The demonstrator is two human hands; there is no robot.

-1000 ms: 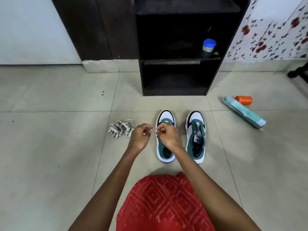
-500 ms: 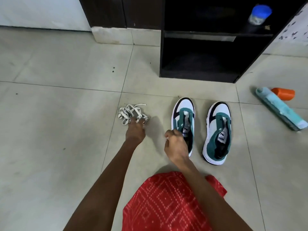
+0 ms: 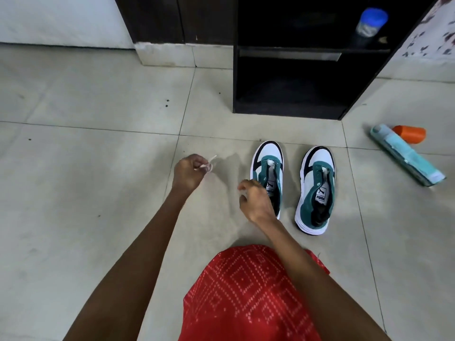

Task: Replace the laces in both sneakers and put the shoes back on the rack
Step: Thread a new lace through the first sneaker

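- two sneakers (image 3: 267,178) (image 3: 316,188), side by side just in front of the black rack (image 3: 295,99)
- one blue-capped jar (image 3: 370,23) on the rack's shelf
- one orange cup (image 3: 410,134) and one teal tube (image 3: 406,155), right of the rack
- two hands (image 3: 188,173) (image 3: 254,201)

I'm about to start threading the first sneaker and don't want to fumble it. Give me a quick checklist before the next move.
1. Lace in left hand: ok, pinched, blurred.
2. Right hand grip: closed; contents cannot tell.
3. Left sneaker eyelets free of lace: ok.
4. Right sneaker upright beside it, also unlaced: ok.
5. Lace untangled: cannot tell.
6. Rack bottom shelf free for the shoes: ok.
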